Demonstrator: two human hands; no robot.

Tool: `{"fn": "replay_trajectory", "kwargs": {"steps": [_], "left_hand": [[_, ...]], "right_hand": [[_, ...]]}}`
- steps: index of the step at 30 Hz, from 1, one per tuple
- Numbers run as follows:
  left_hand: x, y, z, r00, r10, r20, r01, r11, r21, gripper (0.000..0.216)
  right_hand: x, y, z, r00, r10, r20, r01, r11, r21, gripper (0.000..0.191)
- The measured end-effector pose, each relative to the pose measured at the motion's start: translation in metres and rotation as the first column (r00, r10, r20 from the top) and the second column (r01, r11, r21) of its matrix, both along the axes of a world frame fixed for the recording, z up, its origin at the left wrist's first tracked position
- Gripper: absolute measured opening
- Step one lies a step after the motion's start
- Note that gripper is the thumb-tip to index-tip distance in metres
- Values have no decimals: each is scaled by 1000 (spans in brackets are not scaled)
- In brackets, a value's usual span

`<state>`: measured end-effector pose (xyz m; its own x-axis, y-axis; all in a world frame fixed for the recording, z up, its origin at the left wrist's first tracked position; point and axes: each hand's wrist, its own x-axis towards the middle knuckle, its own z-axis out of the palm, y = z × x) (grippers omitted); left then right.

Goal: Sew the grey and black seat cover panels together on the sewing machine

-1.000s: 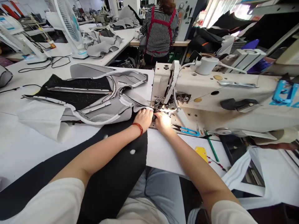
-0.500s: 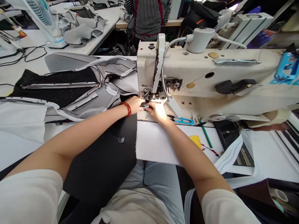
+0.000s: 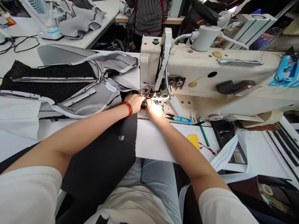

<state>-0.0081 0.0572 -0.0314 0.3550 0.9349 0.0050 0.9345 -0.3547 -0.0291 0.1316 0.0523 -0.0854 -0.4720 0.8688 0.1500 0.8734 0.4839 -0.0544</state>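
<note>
Both my hands meet at the needle of a cream sewing machine. My left hand, with a red bracelet at the wrist, presses its curled fingers on the edge of a black fabric piece just left of the presser foot. My right hand, lit brightly by the machine lamp, pinches the same black edge right beside the foot. A grey and black padded cover with white trim lies spread out to the left of the machine.
Blue thread snips, a green pencil and a yellow tag lie on the white table right of my hands. A person in a striped top stands at the far table. Grey fabric pieces and a fan base are on the left table.
The view has dipped down and closer to the machine. Both hands have slid a little further in under the needle area, still on the black fabric.
</note>
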Motion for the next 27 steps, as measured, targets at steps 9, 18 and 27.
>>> {"fn": "replay_trajectory", "kwargs": {"steps": [9,18,27], "left_hand": [[-14,-82,-2,954,-266,-134,275,960,54,34],[-21,-7,-13,933,-357,38,355,934,43,38],[-12,-5,-32,958,-272,87,253,951,180,39]], "right_hand": [[14,-39,19,957,235,173,-214,968,-130,43],[19,-55,22,959,233,164,-199,960,-199,56],[19,-54,21,964,218,154,-184,961,-206,60]]}}
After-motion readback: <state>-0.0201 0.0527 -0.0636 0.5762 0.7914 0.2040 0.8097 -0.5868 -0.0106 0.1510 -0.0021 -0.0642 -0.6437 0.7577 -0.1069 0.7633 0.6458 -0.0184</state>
